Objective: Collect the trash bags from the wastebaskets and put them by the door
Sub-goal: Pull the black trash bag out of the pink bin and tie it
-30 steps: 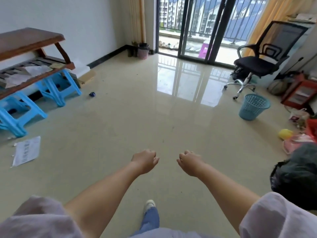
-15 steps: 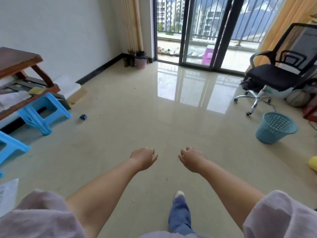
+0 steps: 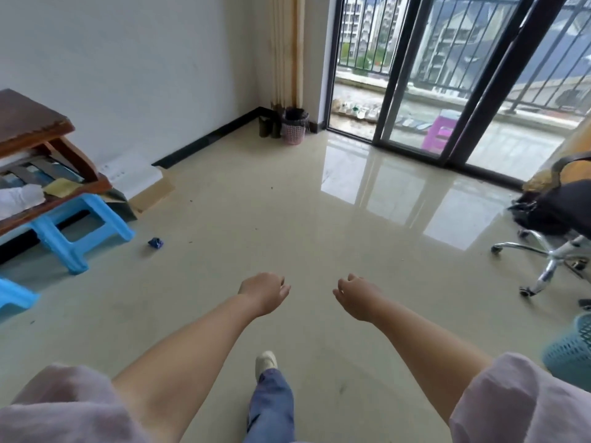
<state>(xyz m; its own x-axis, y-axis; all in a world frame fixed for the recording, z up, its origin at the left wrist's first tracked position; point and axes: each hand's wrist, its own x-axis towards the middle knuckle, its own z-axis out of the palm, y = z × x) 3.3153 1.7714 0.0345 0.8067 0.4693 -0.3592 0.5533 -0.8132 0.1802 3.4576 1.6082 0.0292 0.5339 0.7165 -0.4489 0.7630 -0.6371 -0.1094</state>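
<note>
1. Pink wastebasket (image 3: 293, 131) w/ a black trash bag (image 3: 296, 114) lining it stands in the far corner, against the wall just left of the glass sliding door (image 3: 412, 78); two dark containers (image 3: 268, 126) sit just beside it on its left.
2. Teal wastebasket (image 3: 572, 350) at the right edge, only partly in frame; can't tell if it holds a bag.
3. Left hand (image 3: 265, 292) & right hand (image 3: 358, 297) reach fwd over bare floor, near each other but apart, well apart from both baskets. Both loosely curled, nothing in either.
4. White shoe (image 3: 266, 361) + blue trouser leg (image 3: 271, 407) below, between the arms; lilac sleeves (image 3: 64, 407) at the bottom corners.
5. Left: wooden rack (image 3: 35, 135) resting on blue plastic stools (image 3: 80, 231); small blue scrap (image 3: 155, 243) on the floor near the stool.
6. Right: black office chair (image 3: 556, 212) w/ chrome wheeled base.
7. Purple stool (image 3: 439, 134) out on the balcony behind the glass.
8. No legible writing or brand anywhere; white box (image 3: 134, 174) by the wall has marks too small to read.
</note>
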